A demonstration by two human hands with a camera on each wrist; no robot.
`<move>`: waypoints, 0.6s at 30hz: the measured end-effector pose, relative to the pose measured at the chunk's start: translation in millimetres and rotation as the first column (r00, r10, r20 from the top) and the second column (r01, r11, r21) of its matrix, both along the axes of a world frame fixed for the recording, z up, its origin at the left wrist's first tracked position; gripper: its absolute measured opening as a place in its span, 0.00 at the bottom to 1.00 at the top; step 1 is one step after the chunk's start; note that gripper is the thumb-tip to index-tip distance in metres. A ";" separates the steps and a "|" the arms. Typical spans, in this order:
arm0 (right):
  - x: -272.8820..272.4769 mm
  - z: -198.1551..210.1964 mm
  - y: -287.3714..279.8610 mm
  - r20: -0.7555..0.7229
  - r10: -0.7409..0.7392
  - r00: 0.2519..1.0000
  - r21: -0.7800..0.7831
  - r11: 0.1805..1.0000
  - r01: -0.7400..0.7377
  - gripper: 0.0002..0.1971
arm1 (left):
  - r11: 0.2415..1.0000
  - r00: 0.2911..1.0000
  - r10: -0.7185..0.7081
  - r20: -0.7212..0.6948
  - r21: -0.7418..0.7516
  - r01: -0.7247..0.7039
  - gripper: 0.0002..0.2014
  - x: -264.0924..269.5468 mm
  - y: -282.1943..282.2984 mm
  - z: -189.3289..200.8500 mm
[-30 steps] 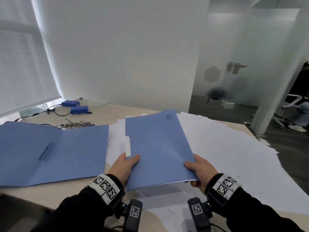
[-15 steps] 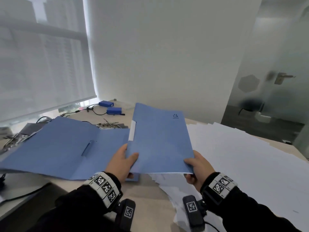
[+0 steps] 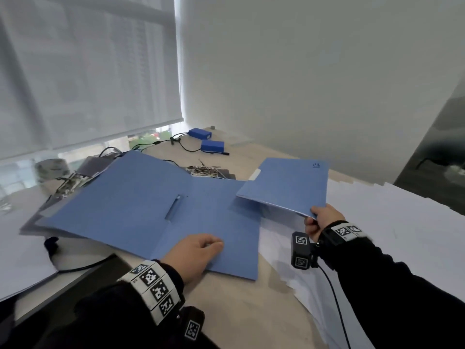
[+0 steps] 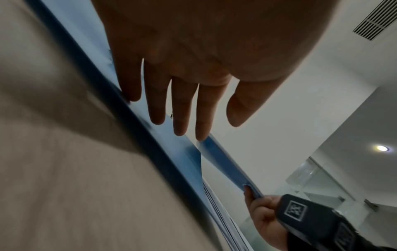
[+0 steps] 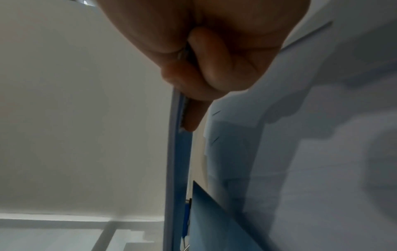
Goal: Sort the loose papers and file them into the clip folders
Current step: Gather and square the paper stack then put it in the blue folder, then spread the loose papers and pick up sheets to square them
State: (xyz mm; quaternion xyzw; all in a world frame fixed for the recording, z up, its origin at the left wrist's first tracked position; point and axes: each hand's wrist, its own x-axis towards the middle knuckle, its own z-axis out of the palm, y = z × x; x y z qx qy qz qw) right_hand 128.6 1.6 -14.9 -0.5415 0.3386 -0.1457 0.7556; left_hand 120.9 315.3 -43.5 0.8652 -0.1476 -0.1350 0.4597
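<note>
An open blue clip folder point(image 3: 141, 210) lies flat on the desk, its blue clip bar point(image 3: 173, 206) near the spine. My left hand point(image 3: 198, 250) hovers over or rests on its near right corner with straight fingers point(image 4: 180, 108), holding nothing. My right hand point(image 3: 318, 220) pinches the near right corner of a closed blue folder point(image 3: 289, 186) and holds it lifted, partly over the open folder's right edge. In the right wrist view the thumb and fingers point(image 5: 204, 71) clamp that folder's edge point(image 5: 174, 152). Loose white papers point(image 3: 392, 235) spread across the right of the desk.
Two blue battery packs point(image 3: 208, 141) with black cables sit at the back by the window. A metal lever-arch clip point(image 3: 203, 171) and a dark binder point(image 3: 73, 177) lie behind the open folder. More white paper point(image 3: 22, 263) lies at the left. Bare desk point(image 3: 241, 311) shows near me.
My left hand let go of the closed folder and moved onto the open folder. My right hand alone now holds the closed folder, which swung left. The head view turned left.
</note>
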 end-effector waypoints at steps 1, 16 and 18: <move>5.8 -2.8 -2.9 -0.032 0.006 0.999 -0.007 1.000 -0.006 0.12 | 1.000 1.000 0.005 -0.001 -0.002 -0.005 0.04 -0.4 2.4 -0.7; 33.6 -4.0 -14.8 -0.107 -0.047 0.993 -0.019 0.999 0.045 0.13 | 0.990 0.998 0.039 0.044 0.135 -0.045 0.08 -13.1 34.7 -5.6; 25.1 -1.5 -8.2 -0.108 -0.018 0.994 0.034 0.999 0.022 0.23 | 0.959 0.999 -0.005 0.047 0.283 -0.009 0.15 -17.3 35.8 -6.6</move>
